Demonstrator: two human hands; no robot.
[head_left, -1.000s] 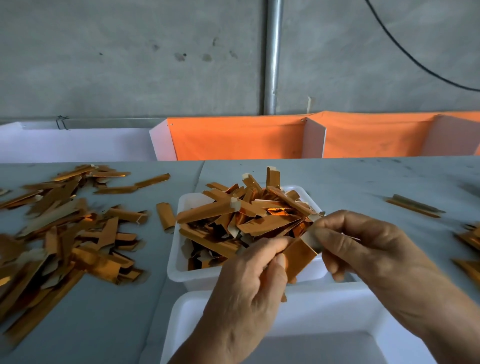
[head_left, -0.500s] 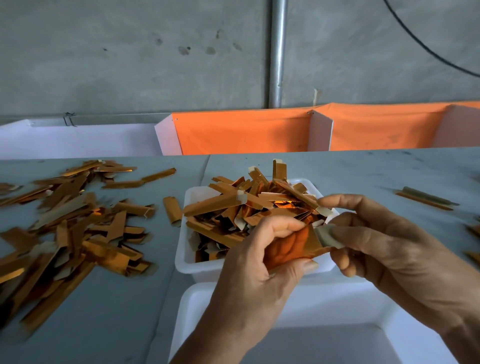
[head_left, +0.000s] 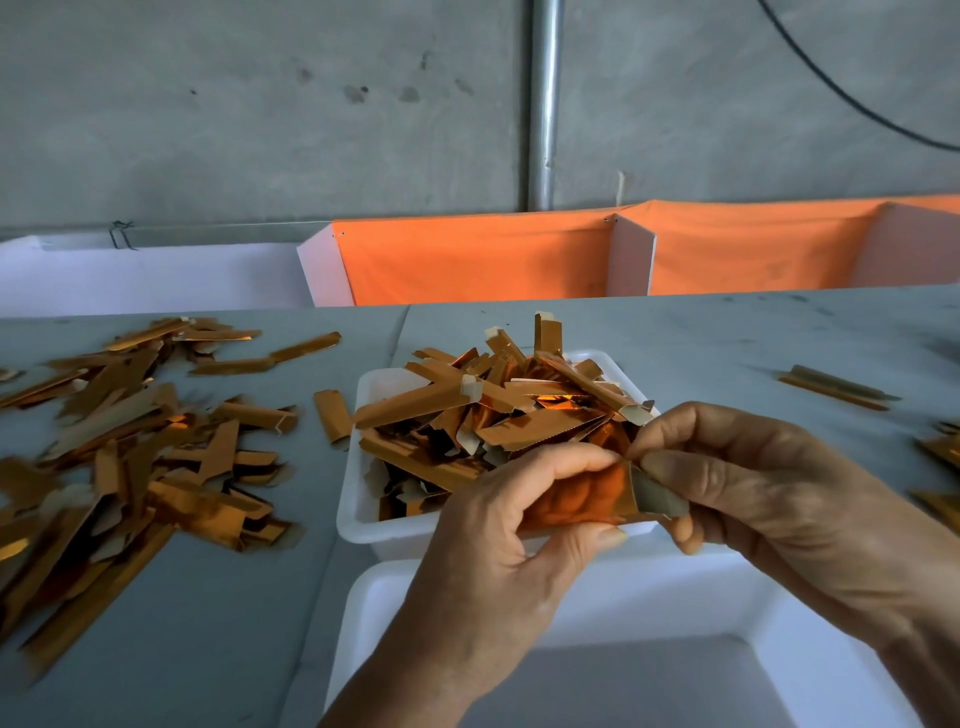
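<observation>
Both hands hold one shiny copper-coloured card strip (head_left: 587, 496) above the near edge of a small white tray (head_left: 358, 509). My left hand (head_left: 498, 561) pinches the strip between thumb and curled fingers, its mirror face turned toward me. My right hand (head_left: 769, 499) pinches the strip's grey flap end (head_left: 657, 496) between thumb and forefinger. The small tray is heaped with several more copper strips (head_left: 488, 410). A larger white tray (head_left: 649, 603) sits directly below my hands; its visible part holds nothing.
A loose pile of copper strips (head_left: 130, 457) spreads over the grey table (head_left: 208, 623) at the left. One strip (head_left: 836, 387) lies at the right, more at the right edge. White and orange partitions (head_left: 467, 260) line the far side under a concrete wall.
The strip has turned from edge-on to showing its mirror face, and my left thumb has slid under it. My right fingers have closed in on the flap end.
</observation>
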